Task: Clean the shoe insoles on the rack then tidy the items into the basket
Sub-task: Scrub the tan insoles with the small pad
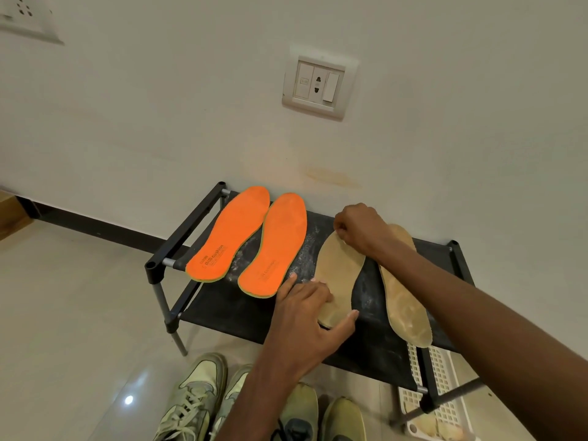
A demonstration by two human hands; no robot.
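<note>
Two orange insoles point(234, 235) point(275, 246) lie side by side on the left of the black shoe rack point(229, 310). Two tan insoles lie on the right. My left hand point(305, 316) holds the heel end of the nearer tan insole point(342, 275), thumb on its right edge and fingers on its left edge. My right hand point(358, 229) pinches that insole's toe end. The other tan insole point(405, 300) lies to the right, partly under my right forearm. White powder dusts the rack cloth between the insoles.
A white plastic basket point(442, 374) sits on the floor under the rack's right end. Two pairs of sneakers point(197, 399) point(321, 415) stand on the tiled floor in front. The rack stands against a wall with a socket plate point(318, 82).
</note>
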